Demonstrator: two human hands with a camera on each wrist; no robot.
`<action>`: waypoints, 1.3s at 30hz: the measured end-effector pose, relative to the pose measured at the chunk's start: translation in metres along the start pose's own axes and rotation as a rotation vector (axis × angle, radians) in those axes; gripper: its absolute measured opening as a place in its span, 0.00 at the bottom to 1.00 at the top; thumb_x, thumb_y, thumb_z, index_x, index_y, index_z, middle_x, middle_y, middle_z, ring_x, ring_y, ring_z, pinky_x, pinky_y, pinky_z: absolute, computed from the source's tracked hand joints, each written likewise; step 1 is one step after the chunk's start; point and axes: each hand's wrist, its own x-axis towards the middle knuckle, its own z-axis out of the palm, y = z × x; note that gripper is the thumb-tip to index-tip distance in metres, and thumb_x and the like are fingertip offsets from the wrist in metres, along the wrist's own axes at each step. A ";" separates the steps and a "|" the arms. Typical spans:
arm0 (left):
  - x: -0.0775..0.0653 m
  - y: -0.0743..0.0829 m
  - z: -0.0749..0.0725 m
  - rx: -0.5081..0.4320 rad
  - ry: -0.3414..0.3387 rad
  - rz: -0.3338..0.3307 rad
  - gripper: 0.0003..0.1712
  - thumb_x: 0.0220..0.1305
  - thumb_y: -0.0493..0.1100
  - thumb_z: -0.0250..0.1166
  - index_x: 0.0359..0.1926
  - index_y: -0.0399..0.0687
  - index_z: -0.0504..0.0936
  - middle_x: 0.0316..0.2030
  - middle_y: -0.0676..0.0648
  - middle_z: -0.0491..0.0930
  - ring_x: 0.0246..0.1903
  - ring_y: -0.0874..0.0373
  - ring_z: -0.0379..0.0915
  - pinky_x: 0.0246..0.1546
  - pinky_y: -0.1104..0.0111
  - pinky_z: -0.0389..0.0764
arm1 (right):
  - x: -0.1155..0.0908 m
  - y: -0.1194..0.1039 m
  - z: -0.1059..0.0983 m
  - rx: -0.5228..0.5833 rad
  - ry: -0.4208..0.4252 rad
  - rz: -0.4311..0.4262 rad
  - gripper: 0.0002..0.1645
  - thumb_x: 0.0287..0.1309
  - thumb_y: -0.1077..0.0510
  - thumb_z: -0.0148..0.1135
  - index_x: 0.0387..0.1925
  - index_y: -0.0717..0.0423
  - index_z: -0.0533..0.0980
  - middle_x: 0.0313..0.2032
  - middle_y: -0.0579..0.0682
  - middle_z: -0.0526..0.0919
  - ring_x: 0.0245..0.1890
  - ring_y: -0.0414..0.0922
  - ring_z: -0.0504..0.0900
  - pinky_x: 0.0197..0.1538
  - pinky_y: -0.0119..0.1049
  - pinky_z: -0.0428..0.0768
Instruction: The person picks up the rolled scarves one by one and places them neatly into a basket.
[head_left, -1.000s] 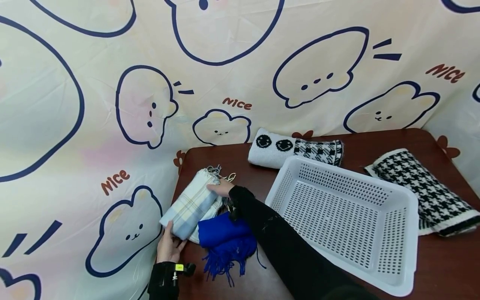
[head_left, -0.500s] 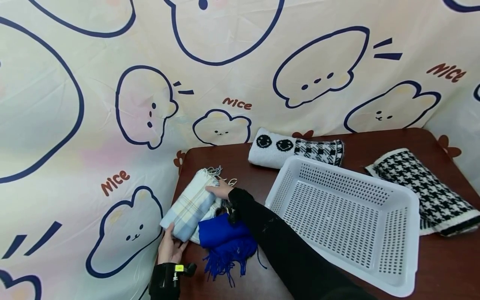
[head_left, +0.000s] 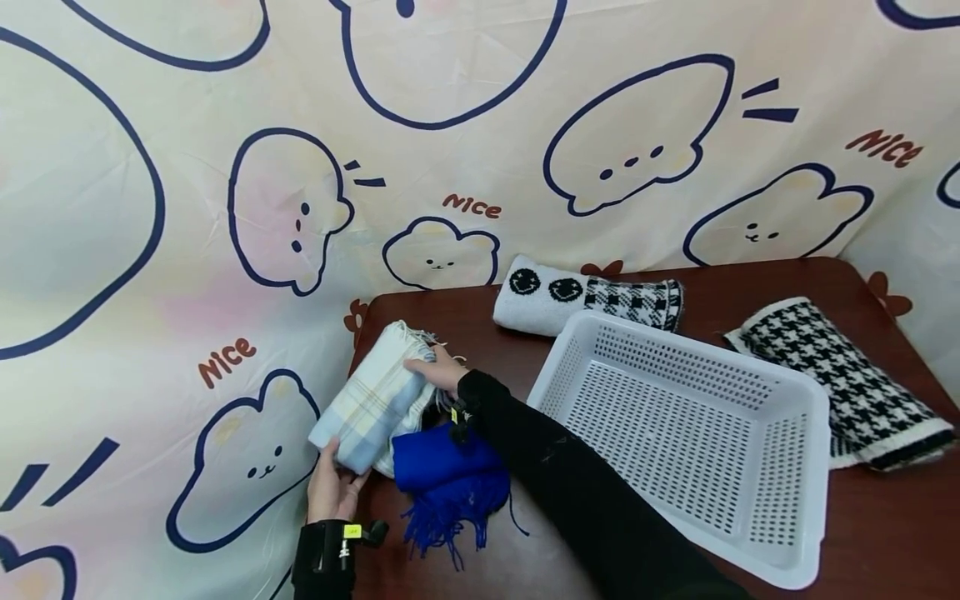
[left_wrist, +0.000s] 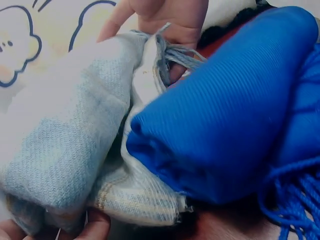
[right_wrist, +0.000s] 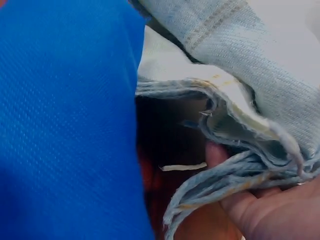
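A folded pale plaid scarf [head_left: 375,396] in white, light blue and yellow lies slanted at the table's left side in the head view. My left hand [head_left: 330,490] grips its near end, thumb on top and fingers beneath. At the far, fringed end my right hand [head_left: 444,368] holds it, thumb over the upper face. In the right wrist view, grey-blue fringe [right_wrist: 225,182] hangs across the right hand [right_wrist: 280,215]. Close beside the plaid scarf sits a folded blue scarf [head_left: 446,458] with fringe, partly covered by the right forearm. It fills much of the left wrist view [left_wrist: 225,105].
A white perforated basket [head_left: 813,500] stands right of the arms, with nothing in it. Behind it is a rolled white-and-black scarf [head_left: 540,304] with smiley faces. A black-and-white houndstooth scarf [head_left: 840,375] lies at the right. A printed cloth [head_left: 420,158] hangs behind the table [head_left: 517,362].
The plaid scarf's far end has risen and the scarf has shifted slightly up and left, both hands moving with it. The blue scarf and the basket have stayed in place.
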 end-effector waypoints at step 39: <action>-0.027 0.038 0.073 0.235 -0.188 0.176 0.32 0.84 0.54 0.58 0.79 0.54 0.62 0.65 0.52 0.67 0.64 0.56 0.64 0.61 0.66 0.74 | -0.076 -0.022 -0.058 0.335 0.038 -0.183 0.32 0.81 0.43 0.57 0.75 0.46 0.57 0.65 0.57 0.76 0.61 0.50 0.79 0.63 0.47 0.75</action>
